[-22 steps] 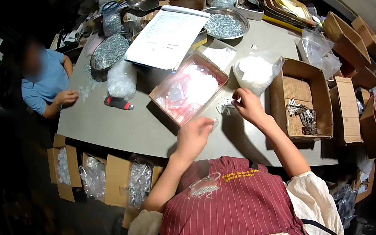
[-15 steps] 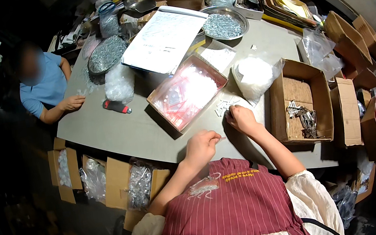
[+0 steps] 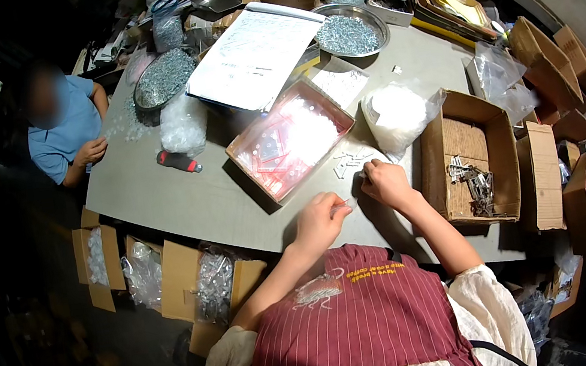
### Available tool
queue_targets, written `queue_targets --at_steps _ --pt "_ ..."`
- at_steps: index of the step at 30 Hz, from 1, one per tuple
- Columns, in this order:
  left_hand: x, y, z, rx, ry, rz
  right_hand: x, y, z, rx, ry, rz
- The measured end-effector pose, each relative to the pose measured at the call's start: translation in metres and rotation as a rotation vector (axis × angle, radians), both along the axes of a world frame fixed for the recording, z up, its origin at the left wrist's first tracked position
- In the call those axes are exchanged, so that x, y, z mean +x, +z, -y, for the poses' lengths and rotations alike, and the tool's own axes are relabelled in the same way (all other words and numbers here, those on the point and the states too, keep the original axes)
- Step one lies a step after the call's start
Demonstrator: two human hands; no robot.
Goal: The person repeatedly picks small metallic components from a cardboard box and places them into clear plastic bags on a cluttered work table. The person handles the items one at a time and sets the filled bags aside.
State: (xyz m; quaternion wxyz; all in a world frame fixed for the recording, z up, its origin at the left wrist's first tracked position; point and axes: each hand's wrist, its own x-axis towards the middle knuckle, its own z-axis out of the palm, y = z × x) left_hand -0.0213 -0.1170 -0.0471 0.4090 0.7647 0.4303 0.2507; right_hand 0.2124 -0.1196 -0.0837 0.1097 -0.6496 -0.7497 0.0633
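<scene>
On the surface point(image 3: 215, 221), an open carton point(image 3: 329, 105) brims with clear, red-lined packets point(image 3: 278, 143), a plastic bag point(image 3: 395, 118) bulges white nearby, and a deeper box point(image 3: 462, 120) holds metal parts point(image 3: 477, 187); handwriting too small for me to read fills a pad point(image 3: 251, 56). The left hand point(image 3: 318, 223) pinches a small clear packet point(image 3: 343, 208) before the carton. The right hand point(image 3: 389, 185) curls down beside loose white pieces point(image 3: 352, 162), its grip too hidden to tell.
</scene>
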Motion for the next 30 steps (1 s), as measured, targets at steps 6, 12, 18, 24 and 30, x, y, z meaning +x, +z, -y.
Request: queue_targets --at_steps 6,12,18,24,30 --pt "0.008 0.005 0.002 0.311 -0.052 0.039 -0.005 0.087 0.037 0.159 0.252 -0.414" --pt "0.021 0.013 0.004 0.348 -0.209 0.075 0.001 0.108 0.058 0.197 0.295 -0.315" --pt "0.039 0.013 0.012 0.341 -0.315 0.088 0.010 0.109 0.091 0.043 0.266 -0.293" --pt "0.063 0.033 0.019 0.526 -0.310 0.012 0.019 0.115 0.115 -0.197 0.196 -0.267" --pt "0.074 -0.001 0.024 0.320 -0.326 0.016 0.069 0.098 0.108 -0.082 0.130 -0.593"
